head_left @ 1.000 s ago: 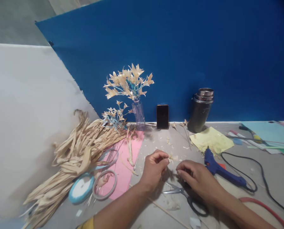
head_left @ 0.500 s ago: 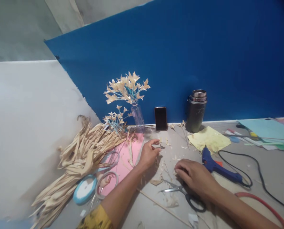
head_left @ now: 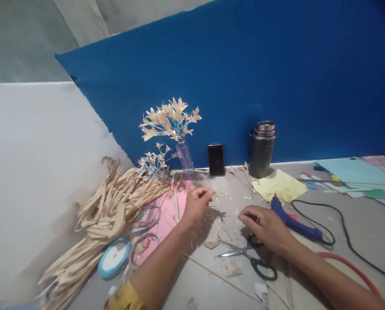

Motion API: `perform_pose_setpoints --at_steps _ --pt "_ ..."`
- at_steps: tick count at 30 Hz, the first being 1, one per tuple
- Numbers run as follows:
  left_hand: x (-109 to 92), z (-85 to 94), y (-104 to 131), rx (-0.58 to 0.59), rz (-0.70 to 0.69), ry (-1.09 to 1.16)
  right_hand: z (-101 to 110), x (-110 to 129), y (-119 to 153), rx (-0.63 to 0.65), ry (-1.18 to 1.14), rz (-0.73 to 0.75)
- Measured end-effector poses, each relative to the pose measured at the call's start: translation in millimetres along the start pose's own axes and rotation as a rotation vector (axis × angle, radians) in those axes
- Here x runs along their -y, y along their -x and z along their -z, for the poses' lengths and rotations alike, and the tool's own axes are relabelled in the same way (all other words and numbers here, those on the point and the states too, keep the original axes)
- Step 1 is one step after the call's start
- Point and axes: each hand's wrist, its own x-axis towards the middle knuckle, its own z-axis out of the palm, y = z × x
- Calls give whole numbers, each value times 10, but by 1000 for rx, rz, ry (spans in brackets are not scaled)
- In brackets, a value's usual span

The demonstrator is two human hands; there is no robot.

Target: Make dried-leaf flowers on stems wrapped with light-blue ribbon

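Observation:
My left hand [head_left: 196, 206] hovers over the table with thumb and fingertips pinched together; anything between them is too small to name. To its right, my right hand [head_left: 266, 227] has its fingers curled and pressed together, and what they hold, if anything, is hidden. Scissors with black handles [head_left: 241, 251] lie partly spread below my right hand. Around both hands are scraps of dried husk [head_left: 212, 244] and a thin stick [head_left: 221, 275]. A blue glue gun [head_left: 294, 224] rests just right of my right hand.
Dried husks [head_left: 115, 206] pile up at left, beside a blue ribbon spool [head_left: 114, 258], a tape roll [head_left: 135, 254] and pink paper [head_left: 166, 211]. Husk flowers [head_left: 171, 118] stand in a clear bottle [head_left: 185, 157]. A phone [head_left: 216, 160], dark flask [head_left: 262, 150] and yellow paper [head_left: 279, 186] sit behind.
My left hand's fingers, apart before, have come together in a pinch. My right hand has risen a little, uncovering more of the scissors' handles. The view has turned slightly right.

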Motion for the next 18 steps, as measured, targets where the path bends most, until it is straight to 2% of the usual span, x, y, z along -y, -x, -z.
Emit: perform_pose_setpoints --at_steps 4,6,12,18 --pt "-23 -102 130 28 -119 -83 140 38 -57 -170 -110 -43" --pt "-44 -147 192 55 -157 -88 193 95 -91 -196 -103 -54" --pt "-107 -267 315 130 -76 41 212 249 -283 -46 27 37" --pt "-79 -339 357 173 45 112 199 246 -378 94 -16 54"
